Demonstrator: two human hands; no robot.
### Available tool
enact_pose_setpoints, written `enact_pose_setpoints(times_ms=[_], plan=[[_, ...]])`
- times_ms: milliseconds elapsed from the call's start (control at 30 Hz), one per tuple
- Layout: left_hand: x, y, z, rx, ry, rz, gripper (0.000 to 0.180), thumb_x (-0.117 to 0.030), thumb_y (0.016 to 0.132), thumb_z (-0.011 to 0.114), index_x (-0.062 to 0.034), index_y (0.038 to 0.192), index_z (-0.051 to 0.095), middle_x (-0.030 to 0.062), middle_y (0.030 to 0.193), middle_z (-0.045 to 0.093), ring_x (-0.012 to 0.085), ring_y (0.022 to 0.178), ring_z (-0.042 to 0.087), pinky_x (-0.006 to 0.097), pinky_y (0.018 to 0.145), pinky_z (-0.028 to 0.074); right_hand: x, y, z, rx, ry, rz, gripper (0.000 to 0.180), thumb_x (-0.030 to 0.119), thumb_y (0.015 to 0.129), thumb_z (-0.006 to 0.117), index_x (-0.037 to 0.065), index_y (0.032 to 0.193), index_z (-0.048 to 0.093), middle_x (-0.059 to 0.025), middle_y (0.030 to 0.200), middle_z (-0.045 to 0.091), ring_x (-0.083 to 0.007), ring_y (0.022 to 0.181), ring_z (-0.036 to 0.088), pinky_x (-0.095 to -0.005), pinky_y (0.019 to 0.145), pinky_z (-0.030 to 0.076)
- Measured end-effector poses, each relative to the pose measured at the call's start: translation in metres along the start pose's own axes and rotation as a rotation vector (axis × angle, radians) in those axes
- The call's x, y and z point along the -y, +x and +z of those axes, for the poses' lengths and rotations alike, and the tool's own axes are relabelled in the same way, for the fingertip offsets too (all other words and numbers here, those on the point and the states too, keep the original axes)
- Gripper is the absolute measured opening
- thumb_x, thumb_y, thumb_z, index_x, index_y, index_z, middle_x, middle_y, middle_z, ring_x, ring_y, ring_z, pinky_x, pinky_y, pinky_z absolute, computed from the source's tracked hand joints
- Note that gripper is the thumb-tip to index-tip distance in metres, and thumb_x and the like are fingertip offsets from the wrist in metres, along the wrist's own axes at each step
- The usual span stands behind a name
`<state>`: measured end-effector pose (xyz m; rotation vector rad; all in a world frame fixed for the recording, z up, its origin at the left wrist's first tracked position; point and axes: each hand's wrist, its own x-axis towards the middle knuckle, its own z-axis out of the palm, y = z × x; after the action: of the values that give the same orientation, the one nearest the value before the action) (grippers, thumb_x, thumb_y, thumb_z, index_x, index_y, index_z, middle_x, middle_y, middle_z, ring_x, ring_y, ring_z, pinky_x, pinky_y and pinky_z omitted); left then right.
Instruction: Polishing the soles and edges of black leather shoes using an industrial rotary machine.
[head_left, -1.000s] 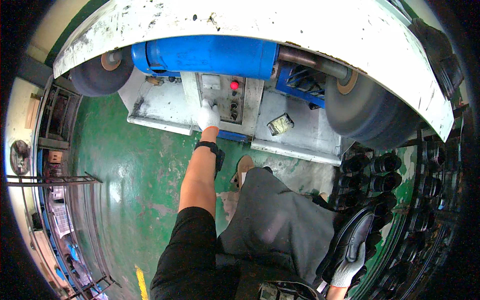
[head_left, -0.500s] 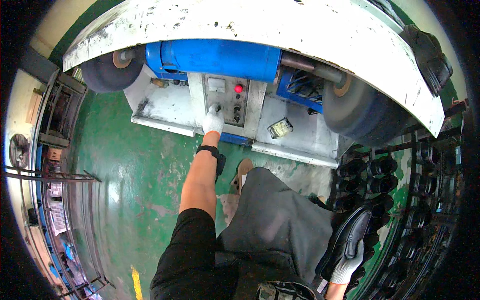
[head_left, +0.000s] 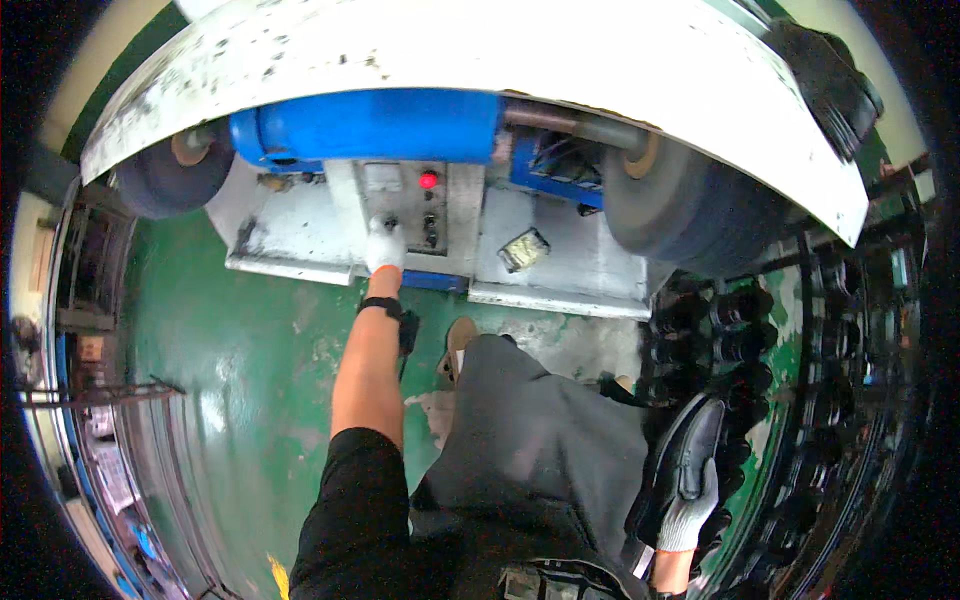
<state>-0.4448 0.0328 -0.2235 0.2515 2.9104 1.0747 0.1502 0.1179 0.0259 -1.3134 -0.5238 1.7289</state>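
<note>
My left hand, in a white glove, reaches to the control panel of a buffing machine. Its fingers are closed at a small dark knob on the panel's left side; their tips are hard to make out. Above and to the right on the panel sits a red button. Down at my right side, my right hand, also gloved in white, grips a black shoe. More dark footwear lies close behind that shoe, partly hidden.
A blue motor drives a large buffing wheel at right and a smaller wheel at left. Racks of black shoes stand at my right. A yellowish block lies in the right tray. One metal rack stands at left.
The view has shifted, so the machine appears farther left. My left hand stays at the panel knob, and my right hand still holds the shoe, slightly higher in the picture.
</note>
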Motion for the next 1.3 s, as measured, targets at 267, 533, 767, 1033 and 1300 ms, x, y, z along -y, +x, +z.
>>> enact_pose_setpoints(times_ms=[267, 533, 767, 1033, 1300], plan=[[0.003, 0.005, 0.013, 0.049, -0.052, -0.041, 0.045, -0.025, 0.083, 0.068, -0.0063, 0.124, 0.063, 0.0198, 0.110, 0.069, 0.0348, 0.104, 0.065, 0.041, 0.093, 0.049, -0.001, 0.005, -0.015, -0.056, -0.074, -0.070, 0.038, 0.025, 0.098, 0.052, 0.001, 0.127, 0.057, -0.0110, 0.119, 0.066, -0.0226, 0.108, 0.063, -0.0365, 0.099, 0.046], [0.012, 0.014, 0.011, -0.104, -0.011, -0.057, 0.036, -0.030, 0.078, 0.072, -0.0042, 0.103, 0.070, 0.0182, 0.092, 0.071, 0.0355, 0.091, 0.067, 0.044, 0.085, 0.050, -0.002, 0.002, -0.012, -0.072, -0.055, -0.044, 0.043, 0.029, 0.098, 0.050, -0.001, 0.127, 0.056, -0.0141, 0.120, 0.065, -0.0256, 0.107, 0.063, -0.0382, 0.099, 0.048], [-0.005, 0.006, 0.007, -0.046, -0.055, -0.150, 0.038, -0.029, 0.079, 0.074, -0.0039, 0.107, 0.068, 0.0183, 0.095, 0.071, 0.0342, 0.094, 0.067, 0.043, 0.086, 0.051, -0.002, 0.001, -0.003, -0.052, -0.036, -0.011, 0.043, 0.030, 0.098, 0.051, -0.001, 0.127, 0.057, -0.0143, 0.118, 0.066, -0.0264, 0.105, 0.064, -0.0388, 0.099, 0.048], [-0.004, 0.008, 0.002, -0.083, -0.030, -0.121, 0.040, -0.029, 0.079, 0.073, -0.0012, 0.108, 0.068, 0.0194, 0.095, 0.070, 0.0343, 0.095, 0.067, 0.042, 0.088, 0.050, -0.003, 0.005, -0.008, -0.060, -0.005, -0.016, 0.043, 0.030, 0.097, 0.053, -0.002, 0.125, 0.058, -0.0148, 0.116, 0.067, -0.0269, 0.104, 0.064, -0.0390, 0.098, 0.048], [-0.012, 0.004, -0.002, -0.085, 0.017, -0.095, 0.039, -0.028, 0.078, 0.074, -0.0003, 0.105, 0.069, 0.0192, 0.092, 0.071, 0.0346, 0.090, 0.068, 0.042, 0.084, 0.052, -0.002, 0.004, -0.008, -0.062, -0.040, -0.037, 0.043, 0.029, 0.097, 0.053, -0.002, 0.126, 0.057, -0.0141, 0.117, 0.067, -0.0256, 0.105, 0.064, -0.0384, 0.097, 0.048]])
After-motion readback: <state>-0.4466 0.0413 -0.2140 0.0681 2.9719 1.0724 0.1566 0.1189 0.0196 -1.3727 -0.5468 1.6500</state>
